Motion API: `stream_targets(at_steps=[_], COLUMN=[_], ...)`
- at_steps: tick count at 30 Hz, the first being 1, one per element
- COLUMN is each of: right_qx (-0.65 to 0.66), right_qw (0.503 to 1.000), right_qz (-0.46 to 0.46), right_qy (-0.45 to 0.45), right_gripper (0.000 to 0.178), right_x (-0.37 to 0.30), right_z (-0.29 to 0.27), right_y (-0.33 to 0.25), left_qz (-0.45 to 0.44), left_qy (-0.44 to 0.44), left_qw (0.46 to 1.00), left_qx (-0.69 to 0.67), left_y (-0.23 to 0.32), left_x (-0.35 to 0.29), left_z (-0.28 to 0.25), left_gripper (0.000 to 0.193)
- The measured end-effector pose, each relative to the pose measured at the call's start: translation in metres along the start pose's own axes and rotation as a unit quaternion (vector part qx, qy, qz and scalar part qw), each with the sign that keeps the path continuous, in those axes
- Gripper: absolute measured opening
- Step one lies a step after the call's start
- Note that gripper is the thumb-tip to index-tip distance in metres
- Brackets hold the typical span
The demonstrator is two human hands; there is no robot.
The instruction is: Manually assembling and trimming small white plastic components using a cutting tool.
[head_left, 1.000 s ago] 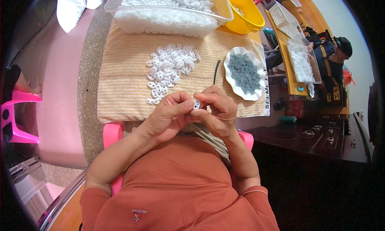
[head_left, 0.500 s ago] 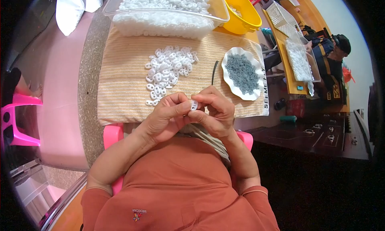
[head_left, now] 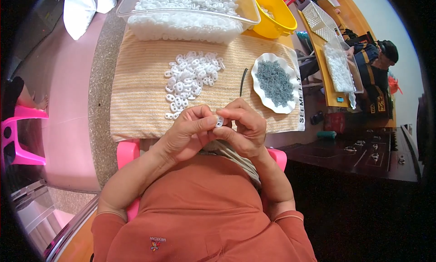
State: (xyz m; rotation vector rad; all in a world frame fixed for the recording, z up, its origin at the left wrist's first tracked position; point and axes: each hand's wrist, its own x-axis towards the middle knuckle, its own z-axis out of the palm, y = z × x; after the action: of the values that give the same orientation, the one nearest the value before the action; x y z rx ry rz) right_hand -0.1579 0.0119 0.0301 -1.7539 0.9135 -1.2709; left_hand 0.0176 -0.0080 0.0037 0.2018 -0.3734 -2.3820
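Near my belly, just off the table's front edge, my left hand and my right hand meet fingertip to fingertip. Between them sits a small white oval plastic piece with two holes, like a cord lock. Thumb and index finger of the left hand pinch one side of it. The right thumb and fingers close on its other side; any tiny part inside them is hidden. Beyond the left hand lies a loose pile of similar white two-hole pieces. A white wavy-rimmed plate of small grey spring-like parts stands beyond the right hand.
A striped towel covers the table. On it lies a short black stick. Behind stand a clear bin of white pieces and a yellow basin. A person sits at another table, far right. Pink stool at left.
The hands stay in nearly the same place. The white piece between the fingertips has tilted slightly, its holes turned a little more toward view.
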Motion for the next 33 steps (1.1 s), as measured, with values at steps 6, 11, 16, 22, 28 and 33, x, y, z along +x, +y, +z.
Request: stream_targets(at_steps=[6,11,16,22,28,33], right_qx=[-0.011,-0.008,0.013,-0.008,-0.050,-0.141], right_qw=[1.000,0.999,0.998,0.999,0.998,0.978], right_qz=[0.009,0.033,0.055,0.044,0.031,0.009], right_qy=[-0.010,-0.012,-0.008,-0.019,0.009,0.154], right_gripper=[0.036,0.035,0.033,0.030,0.030,0.024], right_x=[0.001,-0.001,-0.001,0.001,0.004,0.031], right_z=[-0.001,-0.003,-0.003,-0.003,-0.007,-0.033], right_y=[-0.001,0.003,0.005,0.001,-0.003,-0.018], left_qz=[0.006,0.006,0.001,-0.002,0.008,0.008], left_qy=[0.018,0.034,0.032,0.053,0.052,0.078], left_qw=[1.000,0.999,0.999,0.998,0.998,0.997], left_qx=[0.003,0.010,0.009,0.034,0.023,0.026], left_y=[-0.003,-0.003,0.000,0.000,-0.001,0.000], left_x=[0.000,0.001,0.002,0.003,0.004,0.005], left_z=[-0.003,-0.004,-0.001,0.003,0.006,0.003], left_gripper=[0.007,0.008,0.009,0.010,0.011,0.011])
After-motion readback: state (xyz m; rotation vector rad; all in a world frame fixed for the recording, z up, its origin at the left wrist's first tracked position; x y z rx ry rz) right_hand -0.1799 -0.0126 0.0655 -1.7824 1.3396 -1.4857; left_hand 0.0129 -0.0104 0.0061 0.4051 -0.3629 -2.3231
